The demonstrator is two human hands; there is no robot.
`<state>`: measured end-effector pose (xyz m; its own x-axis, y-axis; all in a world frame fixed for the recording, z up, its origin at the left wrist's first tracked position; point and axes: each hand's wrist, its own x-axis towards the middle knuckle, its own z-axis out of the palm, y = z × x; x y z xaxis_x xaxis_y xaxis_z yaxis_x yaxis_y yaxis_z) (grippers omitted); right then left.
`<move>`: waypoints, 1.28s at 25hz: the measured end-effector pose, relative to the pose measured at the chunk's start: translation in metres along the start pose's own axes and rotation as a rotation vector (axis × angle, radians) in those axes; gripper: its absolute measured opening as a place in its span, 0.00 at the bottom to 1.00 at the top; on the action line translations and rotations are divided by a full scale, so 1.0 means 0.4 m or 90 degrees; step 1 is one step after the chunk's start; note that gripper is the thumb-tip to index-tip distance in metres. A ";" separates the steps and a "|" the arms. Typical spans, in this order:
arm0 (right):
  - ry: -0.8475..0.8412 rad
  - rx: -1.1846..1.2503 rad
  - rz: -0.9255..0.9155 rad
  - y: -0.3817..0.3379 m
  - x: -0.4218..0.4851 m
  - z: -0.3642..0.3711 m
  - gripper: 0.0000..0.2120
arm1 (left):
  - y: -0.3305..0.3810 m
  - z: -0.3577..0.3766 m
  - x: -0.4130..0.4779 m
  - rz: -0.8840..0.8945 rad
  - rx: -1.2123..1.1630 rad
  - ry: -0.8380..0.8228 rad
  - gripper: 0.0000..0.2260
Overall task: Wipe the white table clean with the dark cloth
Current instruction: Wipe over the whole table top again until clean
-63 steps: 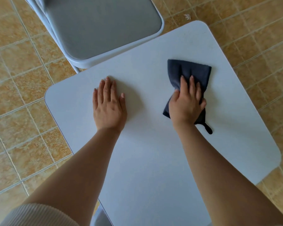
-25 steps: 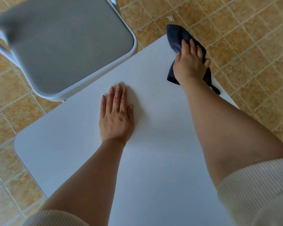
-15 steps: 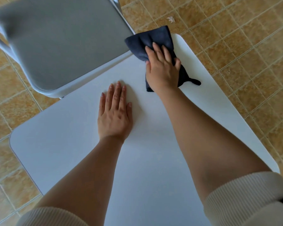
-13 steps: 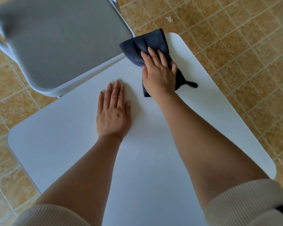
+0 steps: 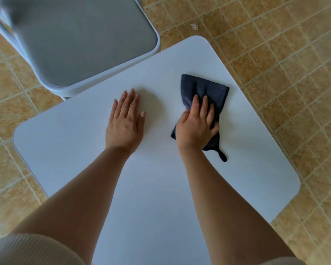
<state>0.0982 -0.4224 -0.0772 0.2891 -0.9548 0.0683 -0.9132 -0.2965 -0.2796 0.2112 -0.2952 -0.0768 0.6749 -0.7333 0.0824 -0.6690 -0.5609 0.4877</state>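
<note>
White table [image 5: 246,146]: left hand [image 5: 125,123] flat, right hand [image 5: 196,127] pressing dark cloth [image 5: 206,90].

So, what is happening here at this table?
A person is wiping the white table with a dark cloth. The right hand presses down on the cloth on the right part of the tabletop, while the left hand lies flat and open on the bare surface beside it. A grey chair stands at the far edge.
</note>
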 end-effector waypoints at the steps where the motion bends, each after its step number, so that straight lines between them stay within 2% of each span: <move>1: 0.002 0.003 -0.027 -0.024 -0.029 0.003 0.20 | -0.007 -0.010 -0.033 -0.011 0.022 0.005 0.25; 6: -0.016 -0.005 -0.282 -0.005 -0.249 -0.015 0.19 | -0.063 -0.051 -0.183 -0.124 0.111 -0.003 0.26; 9: -0.023 -0.051 -0.328 0.114 -0.311 -0.058 0.20 | -0.084 -0.050 -0.210 -0.133 0.122 -0.009 0.25; 11: -0.007 -0.101 -0.271 0.175 -0.281 -0.072 0.21 | -0.088 -0.044 -0.210 -0.122 0.128 0.000 0.25; 14: 0.026 -0.129 -0.083 0.154 -0.151 -0.053 0.20 | -0.087 -0.039 -0.204 -0.133 0.135 0.013 0.25; 16: -0.011 -0.091 0.001 0.079 -0.041 -0.034 0.22 | -0.078 -0.040 -0.176 -0.122 0.124 0.018 0.24; 18: -0.064 -0.070 0.012 -0.010 0.045 -0.006 0.23 | -0.062 -0.030 -0.111 -0.081 0.108 0.014 0.25; 20: -0.083 -0.054 -0.067 -0.083 0.080 0.019 0.24 | -0.043 -0.006 -0.035 -0.062 0.089 -0.001 0.25; 22: -0.024 -0.044 -0.201 -0.102 0.067 0.034 0.23 | -0.027 0.020 0.014 -0.082 0.095 0.000 0.25; 24: -0.005 -0.048 -0.316 -0.056 0.023 0.024 0.20 | -0.025 0.033 0.020 -0.098 0.114 0.007 0.25; 25: -0.006 -0.055 -0.333 -0.015 0.008 0.014 0.19 | -0.025 0.034 0.019 -0.096 0.119 0.009 0.25; 27: 0.008 -0.068 -0.281 0.059 0.020 -0.012 0.18 | -0.023 0.034 0.017 -0.088 0.121 0.010 0.24; 29: 0.015 -0.079 -0.154 0.086 0.089 -0.022 0.20 | -0.021 0.035 0.021 -0.091 0.123 0.007 0.24; 32: -0.059 -0.057 -0.004 0.043 0.255 -0.025 0.22 | -0.022 0.038 0.023 -0.093 0.134 0.002 0.24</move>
<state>0.1091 -0.5252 -0.0657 0.3166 -0.9483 -0.0204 -0.9320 -0.3070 -0.1926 0.2188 -0.3029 -0.0935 0.7696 -0.6379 0.0273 -0.6144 -0.7283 0.3034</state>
